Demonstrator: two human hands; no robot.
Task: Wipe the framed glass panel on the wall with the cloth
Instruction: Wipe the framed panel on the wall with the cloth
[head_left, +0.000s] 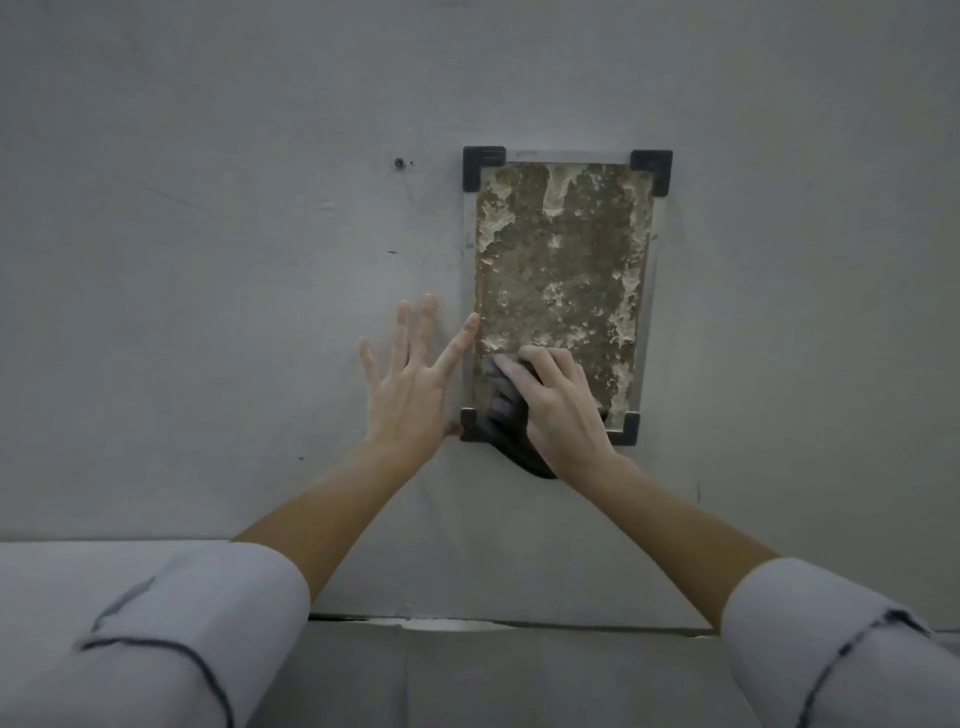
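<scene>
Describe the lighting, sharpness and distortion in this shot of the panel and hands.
Head view: dim, flat grey-blue light, no glare on the glass panel, no hard shadows around the left hand; head view is soft overall, so the dark cloth under the right hand shows little texture; its wide lens makes the panel's sides converge downward and the sleeves loom large.

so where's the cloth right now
Head view: the dark cloth sits at the glass panel's lower left corner, gripped by the right hand, with the left hand flat on the wall beside it.
</scene>
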